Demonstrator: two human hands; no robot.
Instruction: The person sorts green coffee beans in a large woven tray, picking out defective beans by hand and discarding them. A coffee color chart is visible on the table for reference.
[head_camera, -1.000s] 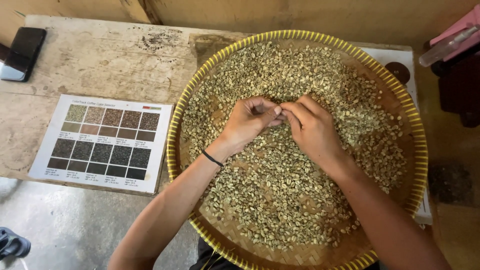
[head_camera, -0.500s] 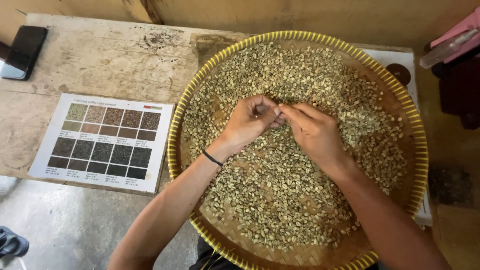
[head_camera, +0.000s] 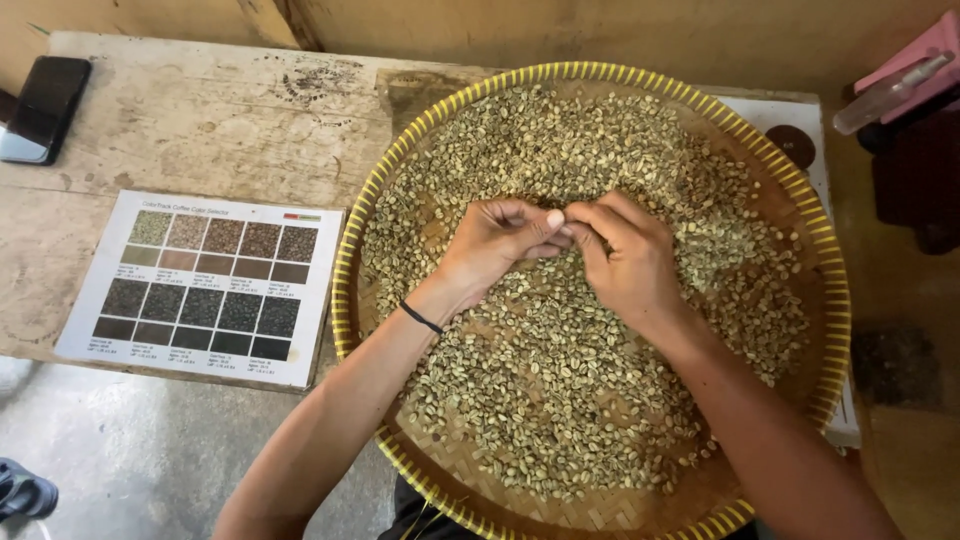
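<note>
Woven tray (head_camera: 835, 300), yellow-rimmed, on worktop (head_camera: 200, 120); holds pale green beans (head_camera: 540, 400). Left hand (head_camera: 495, 245) and right hand (head_camera: 625, 260) meet over tray centre, fingers curled, tips pinched together; what they grip cannot be told. Left of tray: colour chart (head_camera: 205, 288); far corner: phone (head_camera: 42, 108).

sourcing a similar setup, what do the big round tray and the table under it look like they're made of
Tray: seemingly woven bamboo or cane, matte tan strips in a plaited pattern, rim bound in yellow. Table: likely bare unfinished wood, pale, stained, with visible grain and cracks.
</note>
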